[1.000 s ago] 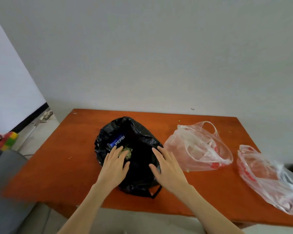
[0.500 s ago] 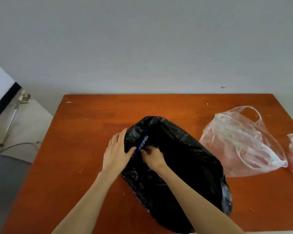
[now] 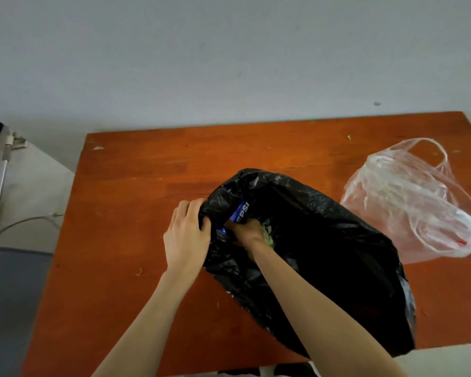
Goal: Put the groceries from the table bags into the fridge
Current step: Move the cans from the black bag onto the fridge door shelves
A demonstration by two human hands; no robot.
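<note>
**Both hands at the mouth of the black bag**

The left hand (image 3: 186, 236) has its fingers curled over the left rim of the black plastic bag (image 3: 324, 268), bunching the film in a grip. The right hand (image 3: 246, 232) is sunk inside the opening, its fingers wrapped round the lower end of a blue Pepsi can (image 3: 239, 212), which lies tilted just inside the rim with its white lettering showing above the knuckles. Pale green leafy scraps (image 3: 267, 232) lie in the bag just right of that hand. The bag sprawls open across the orange-brown wooden table (image 3: 136, 186), reaching to the near edge. A clear plastic bag (image 3: 408, 210) with looped handles lies close to its right, near the table's right side. Small green flecks dot the tabletop. Behind the table stands a plain grey-white wall (image 3: 229, 63); at left is pale floor (image 3: 30, 186).
</note>
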